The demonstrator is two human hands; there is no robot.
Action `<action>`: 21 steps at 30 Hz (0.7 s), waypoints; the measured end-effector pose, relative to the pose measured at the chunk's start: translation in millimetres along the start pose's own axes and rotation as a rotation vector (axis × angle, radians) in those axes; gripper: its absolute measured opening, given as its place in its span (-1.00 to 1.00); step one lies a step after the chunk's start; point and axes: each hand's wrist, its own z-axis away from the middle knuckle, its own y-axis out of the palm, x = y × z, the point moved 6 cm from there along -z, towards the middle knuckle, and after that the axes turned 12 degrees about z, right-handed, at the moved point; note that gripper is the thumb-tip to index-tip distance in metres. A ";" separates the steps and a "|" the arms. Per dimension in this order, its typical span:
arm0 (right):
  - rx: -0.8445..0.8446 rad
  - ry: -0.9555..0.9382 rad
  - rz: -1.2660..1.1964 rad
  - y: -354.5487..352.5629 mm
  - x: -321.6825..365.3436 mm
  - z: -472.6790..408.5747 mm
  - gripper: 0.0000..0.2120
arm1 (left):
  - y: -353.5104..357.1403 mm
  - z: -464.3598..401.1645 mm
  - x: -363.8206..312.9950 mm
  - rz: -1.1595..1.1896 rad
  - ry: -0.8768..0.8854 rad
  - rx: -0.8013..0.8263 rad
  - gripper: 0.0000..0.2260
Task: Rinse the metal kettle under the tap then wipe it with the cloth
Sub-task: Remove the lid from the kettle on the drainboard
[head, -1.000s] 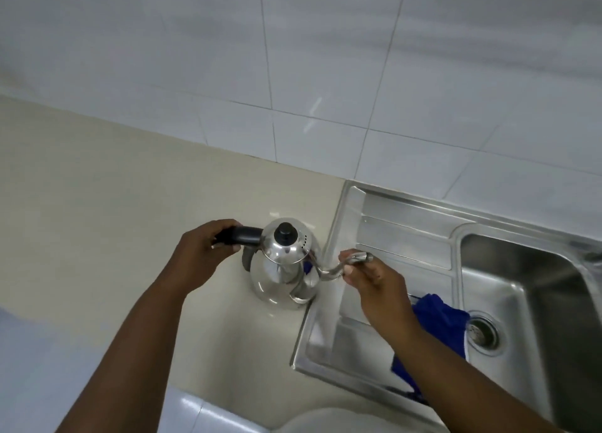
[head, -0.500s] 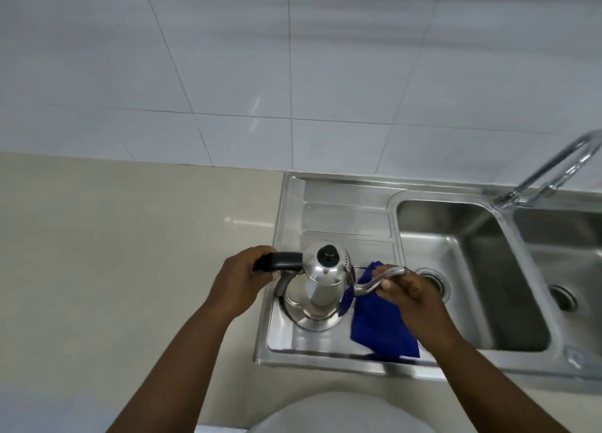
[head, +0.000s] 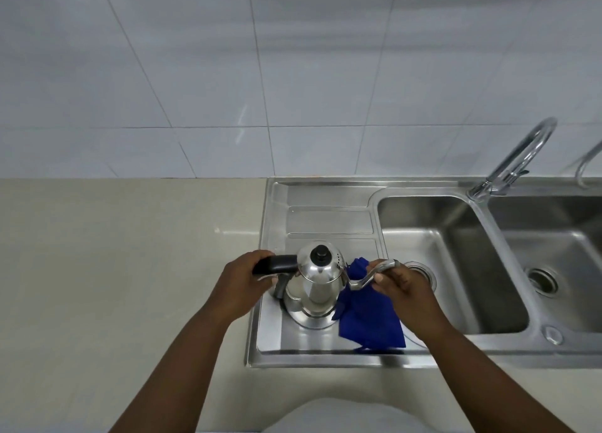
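Rinsing has not begun, by the look of it: the shiny round-bellied metal kettle (head: 313, 289) with its black lid knob sits over the ribbed steel drainboard (head: 329, 219), well to the left of the curved chrome tap (head: 518, 154), and no water shows at the spout. The left hand (head: 239, 284) is wrapped around the kettle's black side handle, and the right hand (head: 402, 284) pinches the thin bent gooseneck spout near its tip. A crumpled deep-blue cloth (head: 369, 315) lies on the drainboard just beside the kettle, partly under the right hand. The next move, I judge, calls for carrying the kettle rightward over the nearer steel basin (head: 456, 269), under the tap's outlet, and freeing one hand to turn the water on. Whether the kettle rests on the drainboard or is held just above it cannot be told. The tap's lever is small and hard to read, and a second tap at the right edge is cut off.
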 end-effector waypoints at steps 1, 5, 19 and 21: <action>-0.002 0.000 0.003 -0.4 -0.3 -0.2 -0.78 | 2.3 -1.3 -6.6 -0.023 0.029 0.006 -0.58; 0.001 -0.012 0.024 0.4 1.4 -0.4 -0.79 | 25.9 -9.3 -52.7 0.009 0.197 0.032 -0.50; -0.052 -0.044 0.195 6.2 4.3 3.6 -0.81 | 76.8 -10.9 -78.0 -0.175 0.347 -0.150 -0.66; -0.055 -0.046 0.209 6.2 4.0 3.6 -0.80 | 75.1 -9.6 -78.4 -0.113 0.341 -0.165 -0.65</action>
